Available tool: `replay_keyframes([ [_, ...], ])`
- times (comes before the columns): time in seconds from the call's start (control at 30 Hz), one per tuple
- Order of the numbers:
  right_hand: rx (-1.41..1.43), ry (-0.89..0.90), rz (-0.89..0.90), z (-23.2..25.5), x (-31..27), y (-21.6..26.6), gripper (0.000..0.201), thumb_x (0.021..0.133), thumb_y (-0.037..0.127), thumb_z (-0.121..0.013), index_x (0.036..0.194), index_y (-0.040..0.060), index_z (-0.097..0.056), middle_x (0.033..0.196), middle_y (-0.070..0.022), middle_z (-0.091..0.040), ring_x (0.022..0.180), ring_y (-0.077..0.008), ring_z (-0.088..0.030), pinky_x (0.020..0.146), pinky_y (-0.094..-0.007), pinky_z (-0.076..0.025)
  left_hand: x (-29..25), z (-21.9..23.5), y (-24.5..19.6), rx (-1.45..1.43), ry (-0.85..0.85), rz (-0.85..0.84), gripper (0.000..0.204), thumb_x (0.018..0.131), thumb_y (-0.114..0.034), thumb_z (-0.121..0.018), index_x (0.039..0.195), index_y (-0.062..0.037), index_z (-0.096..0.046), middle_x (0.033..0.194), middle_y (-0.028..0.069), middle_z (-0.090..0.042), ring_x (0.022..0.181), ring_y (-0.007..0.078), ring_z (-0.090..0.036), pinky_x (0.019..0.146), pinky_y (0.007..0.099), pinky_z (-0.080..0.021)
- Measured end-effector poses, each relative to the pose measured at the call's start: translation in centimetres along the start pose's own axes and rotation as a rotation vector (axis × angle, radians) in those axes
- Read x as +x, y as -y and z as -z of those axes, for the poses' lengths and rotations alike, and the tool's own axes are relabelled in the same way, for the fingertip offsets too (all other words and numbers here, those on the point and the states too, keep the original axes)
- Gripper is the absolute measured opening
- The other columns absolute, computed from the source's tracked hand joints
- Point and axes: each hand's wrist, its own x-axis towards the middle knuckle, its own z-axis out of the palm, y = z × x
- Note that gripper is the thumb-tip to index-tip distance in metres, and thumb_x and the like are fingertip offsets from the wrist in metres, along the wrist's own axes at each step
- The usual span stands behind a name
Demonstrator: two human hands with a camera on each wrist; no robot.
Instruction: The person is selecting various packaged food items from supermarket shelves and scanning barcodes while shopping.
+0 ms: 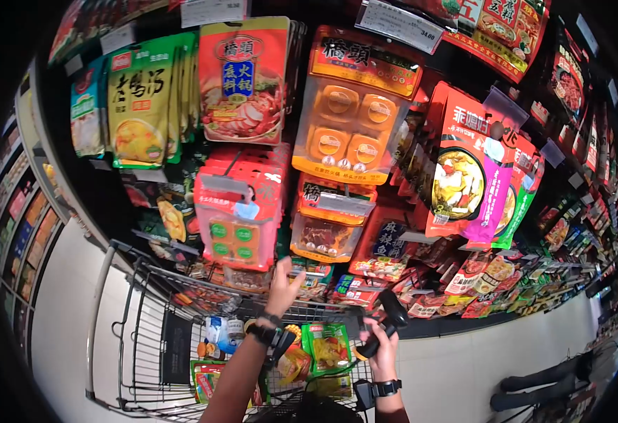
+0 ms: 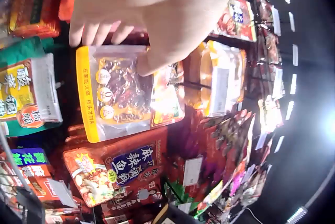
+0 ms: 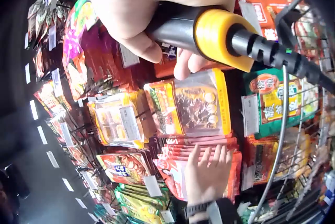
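Observation:
My left hand [image 1: 284, 287] reaches toward the lower rack with its fingers extended, holding nothing. In the right wrist view its straight fingers overlap a row of red packets [image 3: 175, 174]. Those red packets [image 1: 235, 204], with a green-dotted lower part, hang just above it in the head view. In the left wrist view, the hand [image 2: 157, 20] is over the edge of an orange-and-clear pouch [image 2: 123, 90]. My right hand [image 1: 383, 345] grips a black handheld device [image 1: 391, 310]. Close up, the device has a black handle [image 3: 175, 25], a yellow collar [image 3: 217, 36] and a ribbed cable.
A wire shopping cart [image 1: 136, 352] stands between me and the shelves, holding several items, including a green food pouch [image 1: 329, 345]. Hanging hotpot seasoning packs [image 1: 244, 84] fill the rack, with price tags [image 1: 401, 27] jutting out. Another person's legs [image 1: 545, 381] show at the right.

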Motion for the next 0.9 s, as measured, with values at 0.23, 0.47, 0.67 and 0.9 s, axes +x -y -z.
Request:
replay_keyframes([
  [0.23, 0.195, -0.064, -0.243, 7.7, -3.7, -2.4, 0.032, 0.084, 0.008, -0.057, 0.115, 0.0059, -0.047, 0.072, -0.0071, -0.053, 0.053, -0.0136, -0.051, 0.049, -0.0253, -0.045, -11.8, 9.0, -6.1, -0.175, 0.181, 0.349, 0.016, 0.092, -0.015, -0.055, 0.093, -0.0007, -0.06, 0.09, 0.0029, -0.062, 0.083, 0.0095, -0.057, 0.074, 0.024, -0.045],
  [0.47, 0.171, -0.071, -0.306, 10.3, -7.6, -1.2, 0.029, 0.084, 0.012, -0.058, 0.11, 0.0045, -0.048, 0.068, -0.004, -0.051, 0.052, -0.013, -0.05, 0.048, -0.0254, -0.043, -4.5, 7.6, -17.6, -0.099, 0.195, -0.043, 0.028, 0.09, -0.016, -0.058, 0.113, -0.0015, -0.05, 0.104, 0.0053, -0.059, 0.097, 0.0129, -0.056, 0.084, 0.0283, -0.046],
  [0.67, 0.253, 0.296, -0.602, 18.0, -14.8, 4.7, 0.048, 0.075, 0.02, -0.071, 0.115, 0.0003, -0.054, 0.09, -0.017, -0.064, 0.083, -0.0277, -0.064, 0.066, -0.0316, -0.054, 10.5, 2.0, -27.2, 0.156, 0.063, -0.477, 0.059, 0.084, -0.021, -0.065, 0.128, 0.0032, -0.035, 0.128, 0.0214, -0.043, 0.12, 0.0295, -0.044, 0.097, 0.0354, -0.039],
  [0.9, -0.255, 0.292, -0.562, 14.1, -23.0, 15.2, 0.042, 0.074, 0.005, -0.069, 0.113, -0.0037, -0.054, 0.085, -0.0135, -0.065, 0.068, -0.0155, -0.063, 0.055, -0.0246, -0.048, 17.8, -2.0, -26.3, 0.369, -0.098, -0.377, 0.084, 0.074, -0.034, -0.072, 0.13, 0.0121, -0.028, 0.129, 0.0308, -0.039, 0.123, 0.0374, -0.039, 0.103, 0.0384, -0.033],
])
